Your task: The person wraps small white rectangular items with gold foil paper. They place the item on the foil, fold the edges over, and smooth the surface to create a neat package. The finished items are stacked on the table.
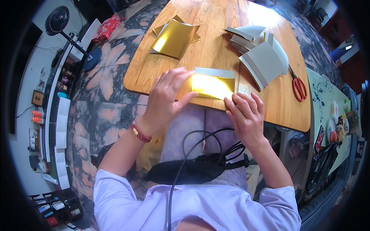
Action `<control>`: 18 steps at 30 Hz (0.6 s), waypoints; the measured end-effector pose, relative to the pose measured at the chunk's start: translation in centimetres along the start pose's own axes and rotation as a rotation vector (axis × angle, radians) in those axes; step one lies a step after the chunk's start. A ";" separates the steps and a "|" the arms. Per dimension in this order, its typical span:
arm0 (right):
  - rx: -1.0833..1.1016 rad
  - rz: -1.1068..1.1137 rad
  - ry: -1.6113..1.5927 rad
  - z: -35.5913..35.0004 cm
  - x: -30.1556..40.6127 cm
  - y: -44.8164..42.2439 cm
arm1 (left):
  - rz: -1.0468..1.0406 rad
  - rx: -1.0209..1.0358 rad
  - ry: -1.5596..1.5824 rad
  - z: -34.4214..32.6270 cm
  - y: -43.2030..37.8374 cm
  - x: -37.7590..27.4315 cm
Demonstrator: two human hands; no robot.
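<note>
A partly folded gold foil paper [213, 86] lies at the near edge of the wooden table, with a pale strip along its far side. My left hand [170, 92] is spread at its left end, fingertips at the upper left corner and thumb by the lower left. At the lower right corner, the fingers of my right hand [244, 114] touch the paper; whether they pinch it is unclear. Several gold sheets [176, 39] lie stacked loosely at the far left of the table. To the right is a pile of folded pale papers [261, 62].
Red-handled scissors [299, 88] rest at the right side of the wooden table [214, 23]. A standing fan [57, 21] is on the floor at the left. A second table [321, 95] with various items stands to the right. A black cable crosses my lap.
</note>
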State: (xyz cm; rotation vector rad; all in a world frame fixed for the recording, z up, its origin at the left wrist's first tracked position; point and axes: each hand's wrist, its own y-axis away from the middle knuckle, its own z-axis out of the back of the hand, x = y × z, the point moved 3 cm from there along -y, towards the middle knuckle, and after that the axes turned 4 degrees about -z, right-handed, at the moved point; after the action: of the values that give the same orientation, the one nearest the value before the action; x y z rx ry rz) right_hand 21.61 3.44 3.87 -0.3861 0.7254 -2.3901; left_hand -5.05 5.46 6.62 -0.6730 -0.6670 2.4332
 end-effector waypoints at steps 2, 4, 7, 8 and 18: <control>0.011 -0.007 -0.007 0.2 -0.1 0.0 | -0.019 0.032 0.127 -0.8 -1.5 0.6; 0.028 -0.017 -0.024 0.3 0.1 -0.1 | 0.038 0.096 0.213 -1.6 -1.8 2.1; 0.052 -0.041 -0.045 0.5 0.0 0.1 | 0.080 0.171 0.307 -1.8 -2.3 3.5; 0.057 -0.047 -0.048 0.6 -0.2 0.1 | 0.079 0.173 0.304 -1.8 -2.5 3.7; -0.012 -0.274 -0.413 1.1 -2.3 -5.9 | 0.149 0.171 0.349 -1.9 -2.1 4.2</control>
State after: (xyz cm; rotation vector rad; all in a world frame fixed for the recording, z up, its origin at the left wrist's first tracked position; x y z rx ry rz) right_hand 21.16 8.36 7.98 -1.0039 0.5211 -2.4363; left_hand -6.35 10.12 5.01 -1.0738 -0.2742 2.3835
